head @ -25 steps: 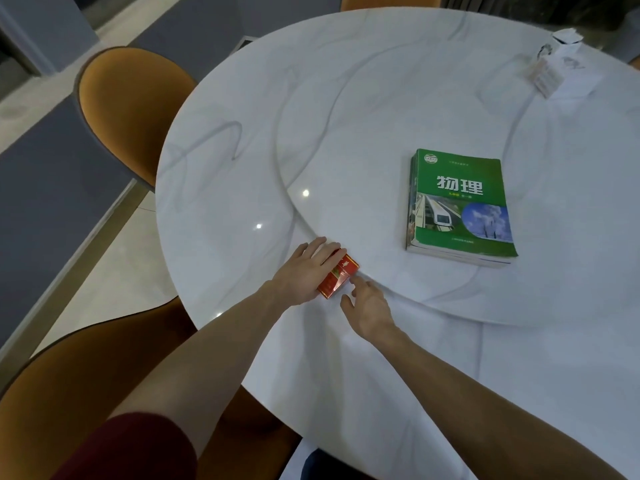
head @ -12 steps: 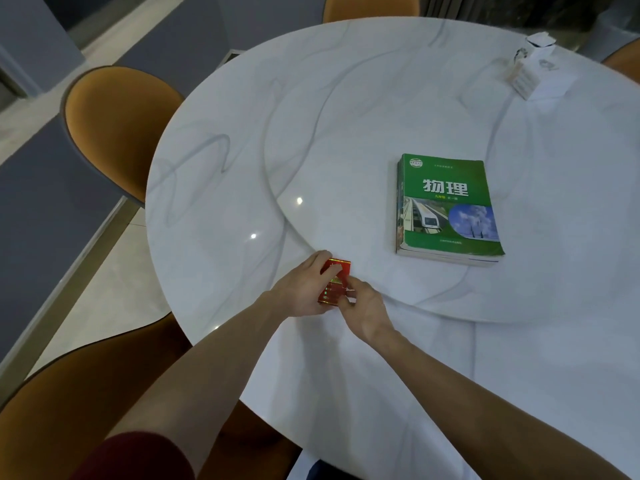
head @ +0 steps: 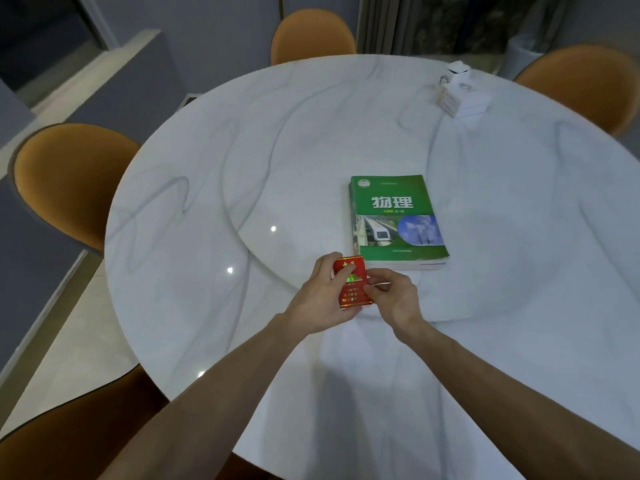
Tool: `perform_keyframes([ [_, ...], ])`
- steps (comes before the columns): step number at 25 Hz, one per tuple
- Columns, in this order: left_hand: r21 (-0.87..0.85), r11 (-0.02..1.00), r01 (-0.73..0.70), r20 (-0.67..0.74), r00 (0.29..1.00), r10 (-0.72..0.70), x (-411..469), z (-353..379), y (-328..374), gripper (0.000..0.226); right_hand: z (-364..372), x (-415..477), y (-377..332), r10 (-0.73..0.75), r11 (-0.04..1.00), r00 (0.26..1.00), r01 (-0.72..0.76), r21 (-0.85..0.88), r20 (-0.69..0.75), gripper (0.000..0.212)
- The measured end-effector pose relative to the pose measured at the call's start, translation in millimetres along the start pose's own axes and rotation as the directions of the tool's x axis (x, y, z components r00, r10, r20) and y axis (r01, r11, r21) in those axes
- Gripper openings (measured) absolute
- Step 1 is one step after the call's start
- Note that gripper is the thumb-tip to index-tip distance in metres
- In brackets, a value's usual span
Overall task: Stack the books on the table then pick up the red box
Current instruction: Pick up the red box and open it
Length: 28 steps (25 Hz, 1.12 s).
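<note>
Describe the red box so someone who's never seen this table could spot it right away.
On the round white marble table, look at the near edge, in front of the green books. The red box is held up between the left hand and right hand. It's the only red thing, small, with gold print.

Round white marble desk point(head: 194, 209) catching ceiling-light glints, orange chairs point(head: 65, 181) ringed around it, grey walls point(head: 214, 26), pale tiled floor point(head: 62, 327) at left, dark curtains point(head: 408, 22) behind.
</note>
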<state>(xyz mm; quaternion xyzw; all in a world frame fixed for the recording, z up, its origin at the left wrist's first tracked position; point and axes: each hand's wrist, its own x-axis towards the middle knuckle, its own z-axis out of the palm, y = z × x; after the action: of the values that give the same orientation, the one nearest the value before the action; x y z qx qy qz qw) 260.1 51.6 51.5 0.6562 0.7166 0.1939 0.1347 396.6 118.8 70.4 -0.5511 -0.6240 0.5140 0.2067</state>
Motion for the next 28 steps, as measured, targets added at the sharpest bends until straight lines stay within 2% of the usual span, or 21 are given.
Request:
perform_keyframes([
  [12, -0.086, 0.988, -0.126, 0.025, 0.991, 0.128, 79, 65, 138, 0.075, -150, 5, 45, 0.105, 0.993, 0.968, -0.089, 0.082, -0.229, 0.026],
  [28, -0.147, 0.986, -0.081, 0.201, 0.973, 0.11, 209, 189, 317, 0.081, -356, 72, 127, 0.218, 0.975, 0.907, -0.191, 0.11, -0.361, 0.025],
])
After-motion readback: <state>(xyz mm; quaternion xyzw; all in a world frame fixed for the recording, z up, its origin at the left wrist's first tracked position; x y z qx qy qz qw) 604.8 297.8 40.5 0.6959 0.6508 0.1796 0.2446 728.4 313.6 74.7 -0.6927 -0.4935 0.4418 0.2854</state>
